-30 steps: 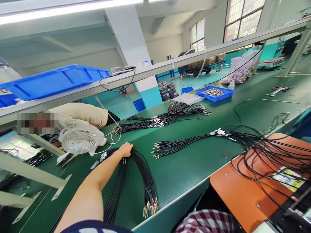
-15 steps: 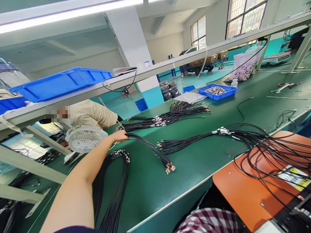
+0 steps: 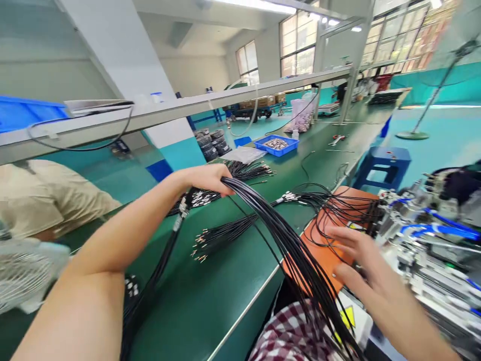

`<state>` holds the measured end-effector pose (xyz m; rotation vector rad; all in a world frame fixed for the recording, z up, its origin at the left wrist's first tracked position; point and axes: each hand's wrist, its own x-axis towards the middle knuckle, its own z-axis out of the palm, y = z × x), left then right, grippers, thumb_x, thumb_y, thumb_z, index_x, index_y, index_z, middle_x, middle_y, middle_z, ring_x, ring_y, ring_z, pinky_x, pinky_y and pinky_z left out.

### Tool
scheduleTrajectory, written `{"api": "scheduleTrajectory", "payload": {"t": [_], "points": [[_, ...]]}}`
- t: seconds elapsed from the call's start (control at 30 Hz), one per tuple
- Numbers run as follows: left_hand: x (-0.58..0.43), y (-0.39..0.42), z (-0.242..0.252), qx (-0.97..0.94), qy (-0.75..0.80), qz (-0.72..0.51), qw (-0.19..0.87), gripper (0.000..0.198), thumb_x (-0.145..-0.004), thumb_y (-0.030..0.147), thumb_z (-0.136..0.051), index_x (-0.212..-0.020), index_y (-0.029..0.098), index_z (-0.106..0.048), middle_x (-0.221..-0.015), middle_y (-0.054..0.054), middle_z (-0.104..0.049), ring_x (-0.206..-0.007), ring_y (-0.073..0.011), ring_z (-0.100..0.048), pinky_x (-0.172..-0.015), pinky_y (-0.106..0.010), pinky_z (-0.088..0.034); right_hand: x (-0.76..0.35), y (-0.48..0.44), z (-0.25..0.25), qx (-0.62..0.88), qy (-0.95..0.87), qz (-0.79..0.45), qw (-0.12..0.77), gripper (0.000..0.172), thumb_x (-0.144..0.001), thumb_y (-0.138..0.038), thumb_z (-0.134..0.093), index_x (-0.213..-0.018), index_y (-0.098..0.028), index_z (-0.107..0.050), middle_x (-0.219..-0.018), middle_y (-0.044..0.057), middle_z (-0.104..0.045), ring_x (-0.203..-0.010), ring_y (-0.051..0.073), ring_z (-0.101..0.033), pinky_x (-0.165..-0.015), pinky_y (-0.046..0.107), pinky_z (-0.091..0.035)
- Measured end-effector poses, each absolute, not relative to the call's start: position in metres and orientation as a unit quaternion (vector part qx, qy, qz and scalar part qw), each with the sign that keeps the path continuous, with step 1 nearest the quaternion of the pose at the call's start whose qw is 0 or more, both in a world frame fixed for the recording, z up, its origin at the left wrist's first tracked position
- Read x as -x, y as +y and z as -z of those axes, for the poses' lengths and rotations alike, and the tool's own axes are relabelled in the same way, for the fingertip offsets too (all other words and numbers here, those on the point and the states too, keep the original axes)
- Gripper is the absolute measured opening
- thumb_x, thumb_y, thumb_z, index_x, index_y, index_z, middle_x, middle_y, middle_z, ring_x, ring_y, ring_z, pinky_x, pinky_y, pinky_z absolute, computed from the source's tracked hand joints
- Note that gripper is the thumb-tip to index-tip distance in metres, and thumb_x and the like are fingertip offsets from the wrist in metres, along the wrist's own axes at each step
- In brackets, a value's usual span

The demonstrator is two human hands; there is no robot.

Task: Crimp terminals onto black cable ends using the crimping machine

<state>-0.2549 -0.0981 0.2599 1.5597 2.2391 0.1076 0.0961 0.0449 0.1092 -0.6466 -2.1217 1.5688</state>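
- While the bench (image 3: 210, 296) is running from seven to one o'clock, its near edge is probably threatening to catch trailing strands.
- The machine (image 3: 424, 265) is standing at four o'clock; a wide swing could be snagging ends there.
- The bundle (image 3: 270, 210) is arching from centre to five o'clock; its weight could be dragging strands loose.
- The board (image 3: 313, 238) is sitting at four o'clock under loose cables (image 3: 326, 200); contact could be causing tangles.
- The left hand (image 3: 210, 179) is gripping the bundle near centre; slackening could be spilling it.
- The right hand (image 3: 361, 260) is hanging open at four o'clock, blurred, apart from the bundle.
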Motion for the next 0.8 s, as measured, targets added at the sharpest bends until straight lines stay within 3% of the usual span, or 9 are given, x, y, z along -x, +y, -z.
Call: {"api": "scheduleTrajectory", "payload": {"t": [0.07,0.13,0.17,0.23,0.3,0.33,0.43,0.53,0.8], "points": [[0.236,-0.063,-0.227,-0.617,0.736,-0.075,0.268,0.023,-0.071,0.035,-0.062,-0.071,0.013,-0.069,-0.058,0.003,-0.055,-0.056,-0.0102,-0.049,-0.055,-0.022,-0.036,-0.074,0.032,-0.115,0.165,-0.687,-0.691,0.154,0.060,-0.079,-0.065,-0.059,-0.122,-0.024,-0.051,-0.122,0.011,-0.058,-0.114,0.026,-0.054,-0.098,0.041,-0.043],[0.228,-0.036,-0.188,-0.648,0.701,-0.110,0.275,0.024,-0.073,0.035,-0.063,-0.078,0.013,-0.070,-0.062,0.003,-0.059,-0.058,-0.0111,-0.052,-0.057,-0.022,-0.039,-0.061,0.021,-0.110,0.106,-0.573,-0.812,0.039,0.067,-0.075,-0.069,-0.060,-0.117,-0.018,-0.050,-0.096,0.010,-0.064,-0.083,0.021,-0.063,-0.075,0.036,-0.051],[0.229,-0.026,-0.169,-0.661,0.684,-0.106,0.288,0.026,-0.071,0.035,-0.067,-0.086,0.014,-0.071,-0.069,0.002,-0.064,-0.064,-0.0124,-0.056,-0.060,-0.023,-0.042,-0.059,0.018,-0.105,0.118,-0.537,-0.835,0.013,0.059,-0.074,-0.063,-0.064,-0.109,-0.017,-0.051,-0.080,0.005,-0.063,-0.063,0.015,-0.060,-0.061,0.029,-0.048],[0.239,-0.009,-0.133,-0.684,0.643,-0.069,0.337,0.054,-0.063,0.033,-0.078,-0.115,0.023,-0.064,-0.101,0.000,-0.069,-0.087,-0.0160,-0.062,-0.076,-0.024,-0.046,-0.066,0.019,-0.091,0.192,-0.517,-0.834,0.024,0.039,-0.075,-0.048,-0.071,-0.088,-0.017,-0.051,-0.056,-0.007,-0.047,-0.040,0.003,-0.035,-0.042,0.018,-0.027],[0.254,0.001,-0.099,-0.607,0.749,-0.029,0.265,0.053,-0.073,0.034,-0.073,-0.124,0.029,-0.057,-0.111,0.000,-0.067,-0.097,-0.0158,-0.062,-0.083,-0.025,-0.046,-0.081,0.027,-0.077,0.255,-0.514,-0.818,0.054,0.039,-0.075,-0.046,-0.071,-0.073,-0.018,-0.044,-0.055,-0.009,-0.039,-0.039,0.001,-0.026,-0.040,0.018,-0.015],[0.262,0.004,-0.084,-0.576,0.784,-0.015,0.230,0.048,-0.080,0.037,-0.066,-0.125,0.023,-0.055,-0.112,-0.005,-0.066,-0.099,-0.0186,-0.062,-0.085,-0.029,-0.048,-0.090,0.032,-0.071,0.266,-0.515,-0.812,0.061,0.041,-0.075,-0.047,-0.070,-0.069,-0.018,-0.041,-0.057,-0.009,-0.038,-0.039,0.001,-0.023,-0.040,0.019,-0.013],[0.279,0.005,-0.043,-0.525,0.833,0.027,0.171,0.040,-0.088,0.036,-0.059,-0.121,0.014,-0.055,-0.119,-0.011,-0.059,-0.104,-0.0231,-0.059,-0.088,-0.042,-0.050,-0.113,0.044,-0.063,0.284,-0.563,-0.776,0.032,0.040,-0.081,-0.050,-0.063,-0.071,-0.018,-0.041,-0.055,-0.008,-0.038,-0.039,0.001,-0.025,-0.042,0.021,-0.012],[0.287,0.004,-0.016,-0.494,0.856,0.061,0.138,0.035,-0.091,0.034,-0.056,-0.120,0.016,-0.054,-0.120,-0.009,-0.057,-0.102,-0.0214,-0.059,-0.085,-0.043,-0.052,-0.127,0.047,-0.062,0.273,-0.580,-0.767,0.026,0.039,-0.084,-0.050,-0.061,-0.074,-0.018,-0.041,-0.055,-0.009,-0.038,-0.040,0.001,-0.023,-0.044,0.021,-0.013],[0.332,0.037,-0.041,-0.528,0.849,0.026,0.007,0.035,-0.090,0.034,-0.056,-0.121,0.016,-0.054,-0.121,-0.009,-0.057,-0.103,-0.0218,-0.059,-0.086,-0.043,-0.052,-0.134,0.042,-0.044,0.267,-0.538,-0.798,0.051,0.040,-0.082,-0.054,-0.062,-0.083,-0.018,-0.044,-0.057,-0.009,-0.035,-0.039,0.001,-0.020,-0.041,0.021,-0.009]]}}
